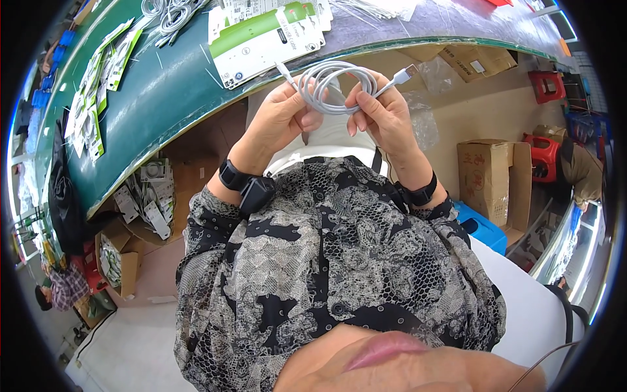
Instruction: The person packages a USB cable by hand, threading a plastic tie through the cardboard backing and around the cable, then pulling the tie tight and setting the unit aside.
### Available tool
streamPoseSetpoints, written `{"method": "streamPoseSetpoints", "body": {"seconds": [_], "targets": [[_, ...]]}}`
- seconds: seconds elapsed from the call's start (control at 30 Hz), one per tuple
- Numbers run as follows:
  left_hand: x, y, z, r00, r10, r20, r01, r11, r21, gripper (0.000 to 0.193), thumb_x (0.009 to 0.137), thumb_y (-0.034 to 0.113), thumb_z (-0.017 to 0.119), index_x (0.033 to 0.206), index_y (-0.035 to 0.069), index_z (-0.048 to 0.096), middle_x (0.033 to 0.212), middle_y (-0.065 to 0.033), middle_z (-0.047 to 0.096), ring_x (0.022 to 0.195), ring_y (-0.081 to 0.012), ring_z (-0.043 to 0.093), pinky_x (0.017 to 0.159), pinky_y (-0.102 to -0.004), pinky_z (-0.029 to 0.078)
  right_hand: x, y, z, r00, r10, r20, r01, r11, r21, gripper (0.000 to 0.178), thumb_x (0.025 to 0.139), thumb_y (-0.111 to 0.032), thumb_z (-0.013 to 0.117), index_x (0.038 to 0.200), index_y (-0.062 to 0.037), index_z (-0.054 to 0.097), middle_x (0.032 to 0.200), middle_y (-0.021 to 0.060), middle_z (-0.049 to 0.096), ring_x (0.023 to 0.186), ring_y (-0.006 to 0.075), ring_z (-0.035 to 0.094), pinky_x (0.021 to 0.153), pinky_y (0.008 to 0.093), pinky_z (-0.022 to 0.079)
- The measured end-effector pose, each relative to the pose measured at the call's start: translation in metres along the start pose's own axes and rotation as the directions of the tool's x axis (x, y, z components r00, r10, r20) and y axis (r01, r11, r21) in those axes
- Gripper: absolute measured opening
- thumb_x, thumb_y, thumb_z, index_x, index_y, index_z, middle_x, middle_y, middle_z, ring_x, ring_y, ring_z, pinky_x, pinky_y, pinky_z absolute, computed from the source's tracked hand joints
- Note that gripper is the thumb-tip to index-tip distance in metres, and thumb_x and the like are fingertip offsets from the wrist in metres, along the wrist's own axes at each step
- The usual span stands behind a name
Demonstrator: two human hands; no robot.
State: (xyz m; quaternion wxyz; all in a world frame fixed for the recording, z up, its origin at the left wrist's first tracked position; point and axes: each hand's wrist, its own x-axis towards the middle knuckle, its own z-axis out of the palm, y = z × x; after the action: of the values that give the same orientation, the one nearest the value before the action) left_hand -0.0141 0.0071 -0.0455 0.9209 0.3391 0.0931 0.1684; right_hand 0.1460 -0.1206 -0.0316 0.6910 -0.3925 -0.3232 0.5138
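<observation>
A light grey USB cable [332, 66], wound into a loose oval coil, is held up in front of me between both hands. My left hand [287, 114] is closed on the coil's left side, and a slim connector sticks up above its fingers. At the other side my right hand [385, 112] pinches the coil between thumb and fingers; the cable's USB plug [405, 75] points out to the upper right. Just beyond the hands, white and green packaging cards [261, 52] lie stacked at the table's edge.
The green tabletop [166, 85] carries packed cards [98, 98] at left, coiled cables [173, 18] and white ties [375, 8] at the back. Below stand a box of packed cables [153, 196], a cardboard box [482, 173], a blue plastic stool [482, 227] and a red stool [547, 87]. Other people sit on both sides.
</observation>
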Motion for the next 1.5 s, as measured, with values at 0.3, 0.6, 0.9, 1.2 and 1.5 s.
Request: {"method": "streamPoseSetpoints", "body": {"seconds": [0.3, 0.6, 0.9, 1.2, 1.5], "targets": [[-0.002, 0.007, -0.019, 0.908, -0.304, 0.287, 0.331, 0.942, -0.047, 0.033, 0.099, 0.029, 0.047, 0.108, -0.002, 0.055, 0.067, 0.004, 0.041, 0.058, -0.0071, 0.038, 0.054, -0.0206, 0.035, -0.007, -0.005, 0.0, 0.999, 0.039, 0.029, -0.037, 0.997, -0.066, 0.033, 0.096, -0.011, 0.051, 0.124, 0.0052, 0.044, 0.089, 0.0113, 0.058, 0.058, 0.0091, 0.051, 0.054, 0.0283, 0.052], [0.005, -0.008, 0.014, 0.984, 0.146, -0.106, -0.149, 0.989, -0.018, 0.033, 0.097, 0.021, 0.052, 0.122, -0.001, 0.05, 0.075, 0.0017, 0.051, 0.064, -0.0058, 0.046, 0.059, -0.02, 0.041, 0.007, 0.002, -0.002, 0.988, 0.015, -0.155, -0.017, 1.0, -0.007, 0.035, 0.096, -0.014, 0.051, 0.126, 0.0036, 0.047, 0.092, 0.0091, 0.059, 0.062, 0.0086, 0.053, 0.058, 0.0284, 0.052], [0.012, -0.011, 0.004, 0.966, 0.197, -0.166, -0.071, 0.822, 0.564, 0.029, 0.095, 0.013, 0.053, 0.121, 0.0, 0.05, 0.086, -0.0032, 0.058, 0.058, -0.007, 0.052, 0.053, -0.0197, 0.042, 0.003, 0.007, -0.007, 0.98, 0.136, -0.145, -0.147, 0.987, -0.067, 0.035, 0.099, -0.018, 0.048, 0.128, 0.0019, 0.047, 0.09, 0.0061, 0.058, 0.061, 0.0076, 0.05, 0.055, 0.0252, 0.049], [0.016, -0.02, 0.017, 0.966, 0.096, -0.242, 0.083, 0.768, 0.635, 0.031, 0.099, 0.018, 0.045, 0.125, 0.002, 0.044, 0.078, -0.0059, 0.058, 0.049, -0.0083, 0.053, 0.047, -0.0191, 0.041, 0.003, 0.016, -0.007, 0.981, -0.077, -0.176, 0.013, 0.941, -0.337, 0.035, 0.101, -0.026, 0.042, 0.13, -0.0079, 0.051, 0.077, -0.0022, 0.05, 0.051, 0.0034, 0.041, 0.046, 0.0179, 0.035], [0.032, -0.023, 0.005, 0.973, 0.218, -0.073, -0.029, 0.432, 0.902, 0.023, 0.1, 0.021, 0.041, 0.11, 0.002, 0.048, 0.07, -0.0052, 0.058, 0.055, -0.0146, 0.058, 0.051, -0.0274, 0.044, 0.018, 0.034, -0.03, 0.953, -0.277, -0.122, 0.123, 0.722, -0.681, 0.038, 0.101, -0.036, 0.039, 0.121, -0.0086, 0.057, 0.062, -0.0051, 0.041, 0.048, 0.0027, 0.035, 0.043, 0.0171, 0.029]]}}
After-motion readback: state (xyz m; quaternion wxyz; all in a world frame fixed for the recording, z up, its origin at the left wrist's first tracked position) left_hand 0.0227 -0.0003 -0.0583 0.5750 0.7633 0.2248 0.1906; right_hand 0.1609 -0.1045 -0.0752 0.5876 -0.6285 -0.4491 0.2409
